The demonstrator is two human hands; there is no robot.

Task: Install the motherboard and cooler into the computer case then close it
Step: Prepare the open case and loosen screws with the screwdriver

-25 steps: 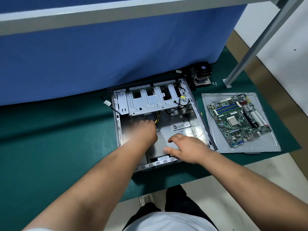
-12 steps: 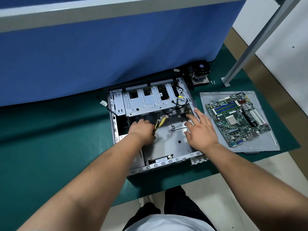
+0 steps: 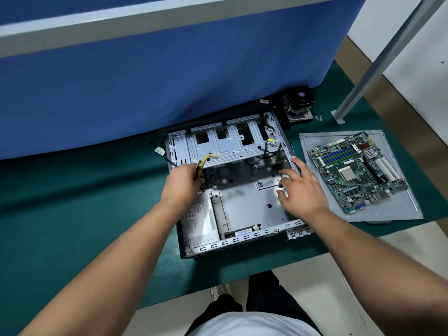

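Observation:
The open computer case [image 3: 244,238] lies flat on the green mat, its bare metal floor showing. My left hand [image 3: 183,184] grips a yellow-and-black cable bundle [image 3: 202,163] at the case's left side, lifted toward the drive cage [image 3: 225,144]. My right hand [image 3: 301,190] lies with spread fingers on the case's right wall and floor. The green motherboard [image 3: 355,169] lies on the grey side panel [image 3: 388,212] to the right of the case. The black cooler [image 3: 299,105] stands behind the case's far right corner.
A blue partition [image 3: 157,81] rises right behind the case. A grey metal post [image 3: 378,61] with its foot plate stands at the back right. Small screws [image 3: 318,117] lie next to the cooler. The mat's front edge runs just below the case.
My left hand has pulled the yellow cable bundle up and left, toward the drive cage. My right hand has moved from the case's near middle to its right wall.

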